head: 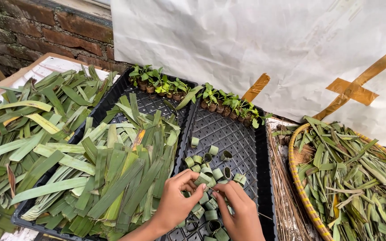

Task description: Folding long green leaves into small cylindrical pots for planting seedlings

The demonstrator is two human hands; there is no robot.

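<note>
Both hands low centre: left hand (177,203) and right hand (240,207) fingers pinched narrow on one leaf ring (204,179), keeping coil shut. Finished rings heaped beneath in black tray (242,134). Leaf strips (121,169) at 9 o'clock, seedlings (231,105) at 12, basket (298,178) at 3.

Two trays sit side by side in the middle of the frame. The left tray (112,96) is piled with cut leaf strips (117,174), and more leaf strips (21,134) lie on the board at the far left. The right tray (242,138) holds small rolled leaf rings (208,167) in its lower half. Seedlings (157,82) stand in a row along the upper edge of the left tray, and another row of seedlings (231,105) along the upper edge of the right one. At the lower centre, the left hand (177,201) and right hand (240,209) meet over the rings. A bundle of thin sticks (284,178) lies just right of the right tray, between it and a basket (298,178) of leaf trimmings at the lower right. A sheet (255,40) hangs behind, across the upper frame; a brick wall (32,27) fills the upper left.
</note>
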